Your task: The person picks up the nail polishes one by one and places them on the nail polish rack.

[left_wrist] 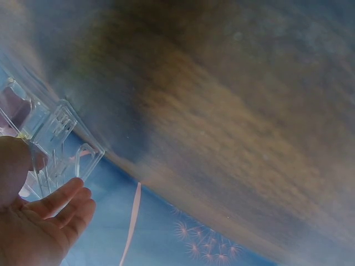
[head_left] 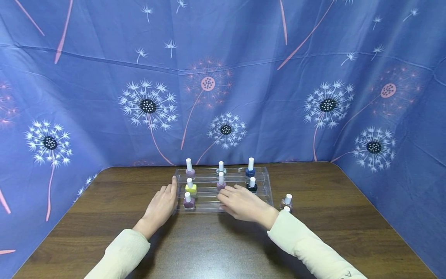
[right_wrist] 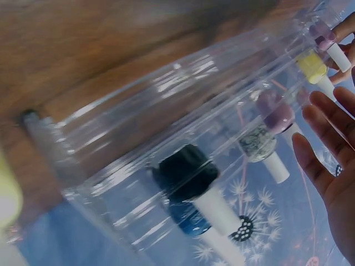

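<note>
A clear tiered rack (head_left: 205, 209) stands at the back of the table, with nail polish bottles on its steps. My left hand (head_left: 161, 205) lies along the rack's left side, fingers extended; in the left wrist view its thumb overlaps the clear plastic. In front of the rack's middle is my right hand (head_left: 242, 205), loosely bent fingers over the lower steps and nothing seen in its grasp. Just behind its fingertips stands a mauve bottle (head_left: 221, 186). A dark bottle (head_left: 252, 188) is to the right, a yellow bottle (head_left: 191, 189) and a purple bottle (head_left: 189, 203) to the left.
The top step holds a pale purple bottle (head_left: 189, 173), a glittery clear bottle (head_left: 221, 170) and a blue bottle (head_left: 250, 171). Right of the rack, a brownish bottle (head_left: 286, 203) stands on the table (head_left: 331, 217) beside another white cap (head_left: 287, 209). A blue patterned cloth (head_left: 265, 116) hangs behind.
</note>
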Action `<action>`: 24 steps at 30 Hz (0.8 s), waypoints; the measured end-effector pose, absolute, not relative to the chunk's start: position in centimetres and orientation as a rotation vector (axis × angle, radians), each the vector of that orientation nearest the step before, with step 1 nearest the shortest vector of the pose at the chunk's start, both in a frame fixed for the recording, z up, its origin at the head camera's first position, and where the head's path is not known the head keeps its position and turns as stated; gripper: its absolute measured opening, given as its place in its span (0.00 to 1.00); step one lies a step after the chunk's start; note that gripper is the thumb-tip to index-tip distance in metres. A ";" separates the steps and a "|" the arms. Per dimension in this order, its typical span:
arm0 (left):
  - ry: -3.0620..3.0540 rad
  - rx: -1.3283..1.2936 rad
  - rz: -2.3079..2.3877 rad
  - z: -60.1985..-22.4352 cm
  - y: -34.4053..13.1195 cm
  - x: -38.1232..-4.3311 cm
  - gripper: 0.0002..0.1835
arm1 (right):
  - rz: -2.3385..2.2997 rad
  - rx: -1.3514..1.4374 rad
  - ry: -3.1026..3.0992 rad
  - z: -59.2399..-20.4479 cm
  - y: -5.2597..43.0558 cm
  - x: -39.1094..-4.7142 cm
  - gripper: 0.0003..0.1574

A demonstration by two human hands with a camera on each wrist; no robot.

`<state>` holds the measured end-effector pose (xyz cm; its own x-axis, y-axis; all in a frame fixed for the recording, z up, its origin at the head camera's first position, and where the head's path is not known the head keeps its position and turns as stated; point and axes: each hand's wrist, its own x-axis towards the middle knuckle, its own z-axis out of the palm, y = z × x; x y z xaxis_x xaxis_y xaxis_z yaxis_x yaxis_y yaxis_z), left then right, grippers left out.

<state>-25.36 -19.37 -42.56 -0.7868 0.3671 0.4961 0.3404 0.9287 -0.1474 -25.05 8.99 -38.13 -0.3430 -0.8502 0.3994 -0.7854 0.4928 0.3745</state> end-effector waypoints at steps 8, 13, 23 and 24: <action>-2.553 -0.508 0.069 -42.6 -19.4 -25.4 0.39 | -0.166 1.310 -2.249 -38.7 10.6 -24.8 0.10; -2.547 -0.510 0.060 -42.5 -19.4 -25.4 0.39 | -0.123 1.310 -2.267 -38.9 11.5 -24.6 0.10; -2.562 -0.511 0.070 -42.5 -19.4 -25.4 0.39 | -0.086 1.284 -2.270 -39.1 13.5 -24.4 0.10; -2.563 -0.511 0.070 -42.5 -19.4 -25.4 0.39 | -0.082 1.283 -2.268 -39.1 13.8 -24.4 0.10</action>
